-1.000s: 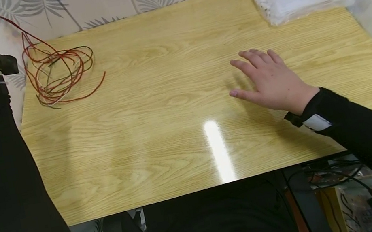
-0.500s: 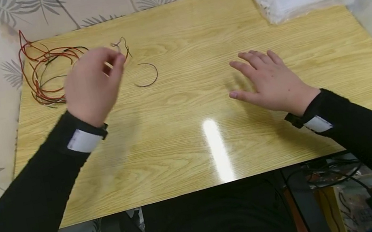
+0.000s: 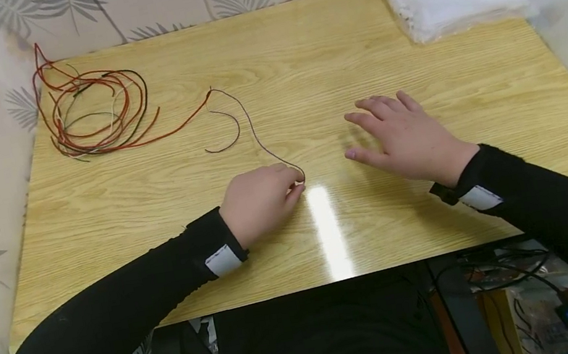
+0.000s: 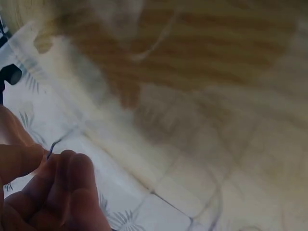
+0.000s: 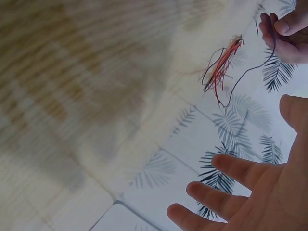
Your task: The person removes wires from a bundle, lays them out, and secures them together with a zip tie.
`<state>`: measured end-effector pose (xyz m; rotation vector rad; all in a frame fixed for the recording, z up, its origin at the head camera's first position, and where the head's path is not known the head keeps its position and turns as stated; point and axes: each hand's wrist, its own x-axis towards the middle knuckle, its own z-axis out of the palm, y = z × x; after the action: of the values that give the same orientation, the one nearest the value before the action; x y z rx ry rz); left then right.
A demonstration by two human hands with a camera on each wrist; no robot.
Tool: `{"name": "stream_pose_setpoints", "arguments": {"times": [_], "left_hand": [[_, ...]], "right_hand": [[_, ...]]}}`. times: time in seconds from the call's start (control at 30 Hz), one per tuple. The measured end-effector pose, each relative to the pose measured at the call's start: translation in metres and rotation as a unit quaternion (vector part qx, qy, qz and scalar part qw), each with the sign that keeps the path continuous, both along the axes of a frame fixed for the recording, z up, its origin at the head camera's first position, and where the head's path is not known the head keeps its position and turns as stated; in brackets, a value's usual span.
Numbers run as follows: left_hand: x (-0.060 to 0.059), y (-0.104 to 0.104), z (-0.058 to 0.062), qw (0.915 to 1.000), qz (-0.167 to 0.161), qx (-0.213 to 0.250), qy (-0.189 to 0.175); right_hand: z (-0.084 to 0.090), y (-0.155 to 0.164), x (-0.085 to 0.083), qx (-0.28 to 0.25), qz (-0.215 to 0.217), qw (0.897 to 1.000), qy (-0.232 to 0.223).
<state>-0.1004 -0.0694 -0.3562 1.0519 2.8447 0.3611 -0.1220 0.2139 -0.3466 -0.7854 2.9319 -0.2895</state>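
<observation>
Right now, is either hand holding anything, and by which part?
The left hand pinches a thin dark wire at its near end, between thumb and fingertips. The right hand holds nothing, fingers spread over the table.

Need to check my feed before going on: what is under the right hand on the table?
Under the right hand only bare wooden table shows around its spread fingers; the patch beneath the palm is covered. The thin dark wire ends at the left hand, apart from it.

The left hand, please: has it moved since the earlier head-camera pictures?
Yes. The left hand has come away from the wire coil toward the table's near edge, pinching a thin dark wire beside the right hand.
</observation>
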Motion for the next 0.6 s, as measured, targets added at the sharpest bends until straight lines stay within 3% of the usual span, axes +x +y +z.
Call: {"name": "stream_pose_setpoints", "arguments": {"times": [0.2, 0.3, 0.43, 0.6], "left_hand": [[0.002, 0.024, -0.012, 0.9964, -0.073, -0.03, -0.03], [0.003, 0.025, -0.012, 0.995, -0.088, -0.028, -0.04], [-0.001, 0.011, -0.002, 0.9973, -0.062, -0.003, -0.04], [-0.009, -0.022, 0.011, 0.9988, 0.015, 0.039, -0.025]], "right_hand": [[-0.008, -0.008, 0.002, 0.01, 0.009, 1.0, 0.009], [-0.01, -0.012, 0.002, 0.015, 0.011, 1.0, 0.003], [-0.01, -0.018, 0.001, 0.021, 0.018, 1.0, -0.001], [-0.009, -0.029, -0.003, 0.015, 0.04, 0.999, 0.014]]}}
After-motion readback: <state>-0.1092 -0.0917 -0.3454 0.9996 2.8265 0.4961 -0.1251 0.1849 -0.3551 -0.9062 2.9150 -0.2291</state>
